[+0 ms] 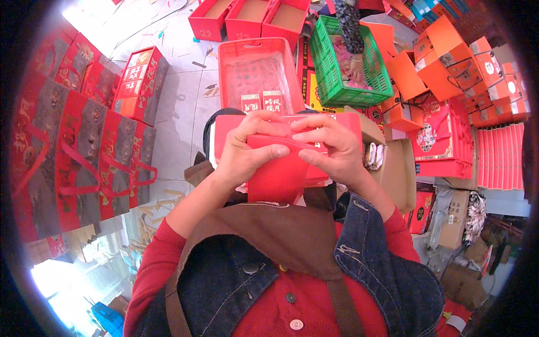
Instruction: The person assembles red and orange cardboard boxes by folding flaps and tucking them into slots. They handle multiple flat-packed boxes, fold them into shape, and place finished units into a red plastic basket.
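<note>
My left hand (252, 137) and my right hand (331, 147) meet over my lap, thumbs toward me and fingers on the far side. Between them is a red cardboard piece (278, 177), its upper edge pinched in both hands; whether it is a flat sheet or a small carton I cannot tell. Just beyond my fingers lies a wider red box (349, 124), partly covered by my hands. Past it stands a red plastic crate (225, 73) with two small red printed packets (272, 102) at its near end.
A co-worker's hand (355, 70) reaches into a green crate (324, 62). Red gift bags (78, 151) line the left; orange boxes (441, 53) pile at the right. An open brown carton (400, 174) is close to my right arm. Open red boxes (244, 19) stand at the back.
</note>
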`<state>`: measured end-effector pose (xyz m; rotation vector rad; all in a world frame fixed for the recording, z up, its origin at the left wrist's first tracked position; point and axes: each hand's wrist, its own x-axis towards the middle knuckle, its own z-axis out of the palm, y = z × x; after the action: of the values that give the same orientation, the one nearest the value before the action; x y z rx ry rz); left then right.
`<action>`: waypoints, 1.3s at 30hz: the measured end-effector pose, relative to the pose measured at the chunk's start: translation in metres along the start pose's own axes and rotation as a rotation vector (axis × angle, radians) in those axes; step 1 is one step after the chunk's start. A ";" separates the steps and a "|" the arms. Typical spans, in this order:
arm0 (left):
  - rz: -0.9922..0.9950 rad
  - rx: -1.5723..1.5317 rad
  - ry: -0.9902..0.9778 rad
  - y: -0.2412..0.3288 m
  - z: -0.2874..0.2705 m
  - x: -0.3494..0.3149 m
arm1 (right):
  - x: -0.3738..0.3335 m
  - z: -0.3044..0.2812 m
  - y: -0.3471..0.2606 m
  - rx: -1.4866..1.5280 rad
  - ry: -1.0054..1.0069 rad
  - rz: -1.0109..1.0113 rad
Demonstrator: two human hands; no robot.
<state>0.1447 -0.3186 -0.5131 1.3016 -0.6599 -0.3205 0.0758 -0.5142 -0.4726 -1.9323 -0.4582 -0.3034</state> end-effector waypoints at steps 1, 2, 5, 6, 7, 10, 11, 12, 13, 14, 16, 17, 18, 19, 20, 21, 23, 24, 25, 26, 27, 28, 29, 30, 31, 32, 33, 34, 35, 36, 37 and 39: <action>0.004 0.005 -0.001 0.000 0.000 0.000 | -0.001 0.001 0.000 -0.012 -0.004 -0.012; 0.007 0.010 -0.002 -0.001 0.000 0.000 | -0.002 0.001 0.001 -0.007 0.005 -0.013; 0.025 0.013 -0.007 -0.001 -0.001 0.001 | -0.004 0.007 0.002 -0.023 0.057 -0.017; 0.034 0.009 -0.010 0.000 -0.001 0.002 | -0.003 0.010 -0.002 -0.057 0.093 -0.015; 0.020 -0.018 -0.011 0.001 0.000 0.002 | -0.003 0.011 -0.005 -0.090 0.129 -0.012; -0.022 -0.079 -0.009 0.002 0.000 0.002 | -0.007 0.010 0.002 -0.085 0.149 -0.121; -0.033 -0.087 -0.008 0.003 -0.001 0.003 | -0.009 0.011 0.005 -0.088 0.147 -0.112; -0.044 -0.097 -0.010 0.003 0.000 0.003 | -0.012 0.011 0.007 -0.093 0.146 -0.101; -0.045 -0.105 -0.010 0.002 0.000 0.003 | -0.014 0.011 0.009 -0.098 0.146 -0.090; -0.045 -0.112 -0.011 0.001 0.000 0.003 | -0.015 0.011 0.012 -0.102 0.129 -0.084; -0.044 -0.120 -0.012 -0.002 0.000 0.003 | -0.016 0.010 0.016 -0.111 0.098 -0.071; -0.040 -0.121 -0.013 -0.003 0.000 0.003 | -0.014 0.010 0.014 -0.114 0.125 -0.083; -0.037 -0.121 -0.013 -0.004 -0.001 0.003 | -0.010 0.012 0.010 -0.116 0.151 -0.095; -0.045 -0.122 -0.014 -0.005 -0.001 0.003 | -0.008 0.012 0.008 -0.118 0.177 -0.107; -0.053 -0.123 -0.015 -0.006 -0.002 0.004 | -0.009 0.012 0.010 -0.105 0.151 -0.108; -0.061 -0.124 -0.016 -0.006 -0.002 0.004 | -0.010 0.010 0.014 -0.091 0.126 -0.109; -0.060 -0.123 -0.032 -0.004 -0.002 0.005 | -0.010 0.007 0.017 -0.064 0.094 -0.113; -0.062 -0.124 -0.040 -0.004 -0.002 0.005 | -0.010 0.007 0.017 -0.048 0.086 -0.114; -0.053 -0.107 -0.046 -0.004 -0.003 0.006 | -0.010 0.006 0.017 -0.033 0.078 -0.115; -0.043 -0.089 -0.053 -0.005 -0.004 0.006 | -0.010 0.007 0.018 -0.039 0.075 -0.108; -0.033 -0.073 -0.060 -0.006 -0.005 0.007 | -0.010 0.007 0.018 -0.046 0.073 -0.101; -0.035 -0.082 -0.056 -0.007 -0.004 0.007 | -0.010 0.008 0.018 -0.053 0.071 -0.094; -0.038 -0.091 -0.051 -0.007 -0.004 0.007 | -0.011 0.008 0.018 -0.043 0.072 -0.080; -0.039 -0.098 -0.047 -0.008 -0.004 0.007 | -0.010 0.008 0.017 -0.032 0.074 -0.067; -0.029 -0.107 -0.054 -0.008 -0.004 0.007 | -0.010 0.008 0.016 -0.021 0.075 -0.055; -0.020 -0.117 -0.062 -0.008 -0.004 0.007 | -0.009 0.010 0.011 0.087 0.116 0.047; -0.010 -0.127 -0.070 -0.008 -0.005 0.007 | -0.007 0.013 0.003 0.195 0.156 0.149; -0.012 -0.117 -0.066 -0.008 -0.005 0.007 | -0.005 0.015 -0.001 0.303 0.195 0.252; -0.013 -0.107 -0.062 -0.007 -0.005 0.007 | -0.006 0.014 0.001 0.287 0.162 0.239; -0.012 -0.097 -0.057 -0.007 -0.005 0.007 | -0.006 0.012 0.004 0.270 0.128 0.224; 0.000 -0.080 -0.056 -0.005 -0.005 0.007 | -0.007 0.011 0.006 0.253 0.093 0.209; 0.022 -0.048 -0.053 -0.001 -0.005 0.007 | -0.006 0.011 0.004 0.196 0.082 0.168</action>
<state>0.1529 -0.3191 -0.5131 1.2425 -0.7068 -0.3521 0.0725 -0.5066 -0.4830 -1.7468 -0.2590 -0.2192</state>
